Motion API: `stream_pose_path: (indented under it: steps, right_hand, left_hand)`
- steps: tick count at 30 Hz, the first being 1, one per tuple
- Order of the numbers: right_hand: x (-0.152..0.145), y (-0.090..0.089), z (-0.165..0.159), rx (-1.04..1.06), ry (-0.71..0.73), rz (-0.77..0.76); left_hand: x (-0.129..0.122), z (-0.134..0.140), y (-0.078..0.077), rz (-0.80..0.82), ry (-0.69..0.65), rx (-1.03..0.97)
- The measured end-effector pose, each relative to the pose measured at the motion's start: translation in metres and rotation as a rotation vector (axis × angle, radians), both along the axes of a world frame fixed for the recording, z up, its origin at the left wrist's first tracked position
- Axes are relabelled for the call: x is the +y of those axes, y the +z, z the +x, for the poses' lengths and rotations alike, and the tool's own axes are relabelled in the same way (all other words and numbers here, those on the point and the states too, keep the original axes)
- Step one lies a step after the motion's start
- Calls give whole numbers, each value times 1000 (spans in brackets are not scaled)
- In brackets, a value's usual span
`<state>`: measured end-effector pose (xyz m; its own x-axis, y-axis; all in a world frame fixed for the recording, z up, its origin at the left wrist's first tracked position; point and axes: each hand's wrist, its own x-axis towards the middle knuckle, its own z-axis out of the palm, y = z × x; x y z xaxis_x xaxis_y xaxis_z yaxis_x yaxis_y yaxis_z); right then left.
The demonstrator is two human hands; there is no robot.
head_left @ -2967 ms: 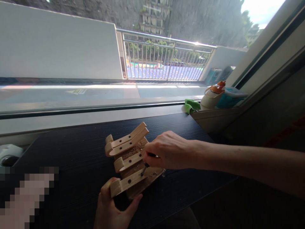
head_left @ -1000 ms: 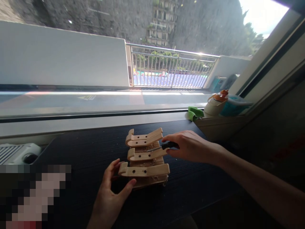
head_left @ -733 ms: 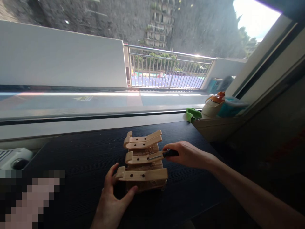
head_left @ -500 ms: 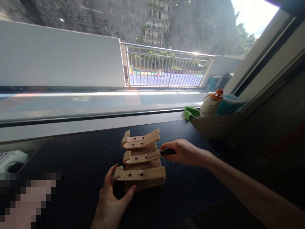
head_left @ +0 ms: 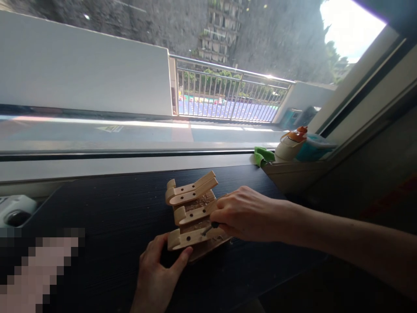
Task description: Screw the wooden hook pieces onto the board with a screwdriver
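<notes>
A wooden assembly lies on the dark table: a rough board (head_left: 203, 252) bearing several pale hook-ended wooden pieces, each with dark round holes or screw heads. My left hand (head_left: 159, 265) grips the hooked end of the nearest wooden piece (head_left: 179, 240), fingers behind it and thumb at the front. In my right hand (head_left: 237, 213) is a screwdriver (head_left: 215, 224), its black handle mostly covered by the fingers. The metal shaft reaches the nearest piece at its right-hand hole. Farther back stand the middle wooden piece (head_left: 190, 214) and a pair of adjoining wooden pieces (head_left: 187, 194).
The dark table (head_left: 107, 217) runs up to a white window sill (head_left: 130, 168). On the sill at right are a green cloth (head_left: 263, 155), a cream bottle with an orange top (head_left: 288, 145) and a teal container (head_left: 312, 148). A whitish device (head_left: 19, 208) sits at far left.
My right hand has brought the screwdriver from the middle wooden piece toward me to the nearest one. The assembly has turned slightly and its near end shifted right, my left hand still on it.
</notes>
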<state>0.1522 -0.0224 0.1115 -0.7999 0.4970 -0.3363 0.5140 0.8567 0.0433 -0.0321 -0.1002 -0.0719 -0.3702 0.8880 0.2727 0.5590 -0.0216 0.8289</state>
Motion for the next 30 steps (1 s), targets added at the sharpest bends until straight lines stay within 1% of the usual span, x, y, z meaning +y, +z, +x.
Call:
stream_pose_path:
  steps: [5, 10, 16, 18, 21, 23, 25, 27, 28, 30]
  right_hand:
    - [-2, 4, -7, -54, 8, -7]
    - [-1, 5, -10, -94, 24, 1]
    - [1, 1, -9, -101, 68, 17]
    - [0, -1, -9, -92, 131, 45]
    - [-3, -7, -8, -57, 293, 142]
    - [-4, -12, -10, -33, 402, 203]
    - [-2, -15, -14, -25, 464, 227]
    - [0, -15, -19, -45, 444, 208]
    - [2, -13, -22, -71, 401, 176]
    - [5, -9, -25, -151, 254, 66]
  left_hand:
    - [-3, -1, -6, 55, -20, 67]
    - [-5, -3, -11, 85, -86, 123]
    - [-7, -2, -17, 91, -74, 194]
    - [-7, 0, -20, 72, -81, 246]
    - [-7, 1, -25, 64, -94, 314]
    - [-7, 2, -27, 70, -100, 329]
    - [-7, 2, -27, 93, -112, 336]
    - [-7, 2, -27, 125, -127, 351]
    - [-7, 2, -27, 136, -128, 359]
    - [-7, 2, -26, 139, -134, 370]
